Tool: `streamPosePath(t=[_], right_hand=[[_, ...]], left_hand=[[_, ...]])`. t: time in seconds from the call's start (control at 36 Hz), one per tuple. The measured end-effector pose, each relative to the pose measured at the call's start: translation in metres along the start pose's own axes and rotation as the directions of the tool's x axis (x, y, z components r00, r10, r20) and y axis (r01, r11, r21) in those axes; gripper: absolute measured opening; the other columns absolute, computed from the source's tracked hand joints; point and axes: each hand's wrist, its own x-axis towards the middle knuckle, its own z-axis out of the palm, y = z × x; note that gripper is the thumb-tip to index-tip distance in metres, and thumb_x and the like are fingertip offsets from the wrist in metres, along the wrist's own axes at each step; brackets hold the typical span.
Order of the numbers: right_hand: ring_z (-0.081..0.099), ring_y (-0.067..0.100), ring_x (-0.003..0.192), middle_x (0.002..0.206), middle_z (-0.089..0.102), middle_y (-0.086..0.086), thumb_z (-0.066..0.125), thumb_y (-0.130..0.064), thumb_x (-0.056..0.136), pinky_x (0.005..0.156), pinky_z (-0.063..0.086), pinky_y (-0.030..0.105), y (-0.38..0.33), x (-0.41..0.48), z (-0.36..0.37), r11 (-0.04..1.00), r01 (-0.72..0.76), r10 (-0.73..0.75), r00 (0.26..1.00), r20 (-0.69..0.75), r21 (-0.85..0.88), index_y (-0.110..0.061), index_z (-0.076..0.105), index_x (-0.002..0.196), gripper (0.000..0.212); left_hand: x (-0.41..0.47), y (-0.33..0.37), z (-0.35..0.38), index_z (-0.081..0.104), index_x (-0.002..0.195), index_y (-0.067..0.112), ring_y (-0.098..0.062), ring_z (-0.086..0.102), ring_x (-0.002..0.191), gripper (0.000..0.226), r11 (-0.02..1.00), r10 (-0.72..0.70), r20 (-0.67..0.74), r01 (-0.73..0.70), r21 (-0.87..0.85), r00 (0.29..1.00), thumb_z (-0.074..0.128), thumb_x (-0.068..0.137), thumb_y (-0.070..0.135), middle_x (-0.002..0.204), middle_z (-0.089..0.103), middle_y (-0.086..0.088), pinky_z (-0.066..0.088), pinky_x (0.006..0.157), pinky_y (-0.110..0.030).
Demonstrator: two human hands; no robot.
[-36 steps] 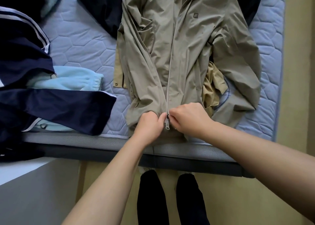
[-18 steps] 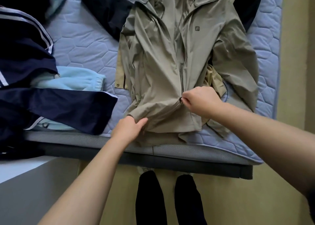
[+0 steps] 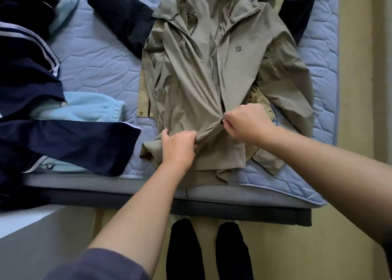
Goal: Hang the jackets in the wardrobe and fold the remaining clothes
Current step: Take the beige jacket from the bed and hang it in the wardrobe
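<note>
Gripping khaki jacket [image 3: 191,93] hem, left hand [image 3: 177,148], right hand [image 3: 247,124] pinching zipper

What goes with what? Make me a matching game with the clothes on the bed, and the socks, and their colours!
Things:
1. middle jacket
2. fluffy sleeve
3. striped jacket
4. socks

Colours:
A. black
B. light blue
C. khaki
D. navy

Pairs: 1-C, 2-B, 3-D, 4-A
</note>
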Motion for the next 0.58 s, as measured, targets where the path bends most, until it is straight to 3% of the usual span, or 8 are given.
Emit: streamPosePath(t=[0.08, 0.14, 0.25, 0.39, 0.58], right_hand=[[0.065, 0.033, 0.075, 0.079, 0.067, 0.01, 0.042, -0.031, 0.093, 0.057, 0.033, 0.029, 0.01, 0.002, -0.003, 0.998, -0.058, 0.058, 0.998, -0.009, 0.016, -0.02, 0.052, 0.069, 0.028], [0.065, 0.032, 0.074, 0.078, 0.067, 0.008, 0.042, -0.031, 0.094, 0.056, 0.033, 0.029, 0.009, 0.0, 0.0, 0.999, -0.042, 0.042, 0.999, 0.005, 0.034, -0.02, 0.05, 0.069, 0.028], [0.064, 0.034, 0.076, 0.079, 0.067, 0.011, 0.042, -0.032, 0.095, 0.056, 0.034, 0.032, 0.0, -0.002, 0.002, 0.996, -0.013, 0.013, 1.0, -0.001, 0.09, -0.016, 0.055, 0.074, 0.029], [0.064, 0.035, 0.071, 0.075, 0.066, 0.011, 0.045, -0.03, 0.094, 0.054, 0.036, 0.033, 0.001, 0.001, 0.0, 0.995, 0.012, -0.01, 1.0, -0.019, 0.103, -0.015, 0.056, 0.072, 0.029], [0.065, 0.033, 0.075, 0.078, 0.067, 0.008, 0.04, -0.032, 0.095, 0.057, 0.038, 0.032, 0.026, 0.002, -0.002, 0.997, -0.041, 0.042, 0.999, -0.015, 0.058, -0.02, 0.047, 0.07, 0.028]], left_hand=[[-0.003, -0.017, 0.002, 0.048, 0.085, 0.027, -0.024, 0.061, 0.092, 0.012, 0.993, -0.059, 0.062, 0.052, 0.106, 0.996, 0.054, 0.087, 0.016, 0.091, 0.065, 0.0, 0.027, 0.097, -0.04], [0.0, -0.021, -0.001, 0.054, 0.094, 0.025, -0.024, 0.061, 0.096, 0.01, 0.988, -0.077, 0.108, 0.061, 0.145, 0.991, 0.054, 0.087, 0.017, 0.096, 0.066, 0.0, 0.025, 0.102, -0.044], [0.014, 0.009, -0.009, 0.055, 0.106, 0.023, -0.023, 0.058, 0.109, 0.024, 0.999, -0.035, 0.16, 0.036, -0.005, 0.987, 0.058, 0.088, 0.038, 0.11, 0.063, 0.001, 0.02, 0.108, -0.049], [0.031, 0.037, -0.011, 0.059, 0.092, 0.021, -0.026, 0.06, 0.102, 0.01, 0.993, -0.025, -0.06, 0.018, -0.115, 0.998, 0.056, 0.09, 0.03, 0.097, 0.069, -0.003, 0.03, 0.092, -0.036], [0.017, -0.011, 0.005, 0.063, 0.094, 0.024, -0.027, 0.058, 0.102, 0.011, 0.986, -0.166, 0.088, 0.166, 0.01, 0.982, 0.056, 0.092, 0.033, 0.098, 0.067, -0.004, 0.033, 0.086, -0.035]])
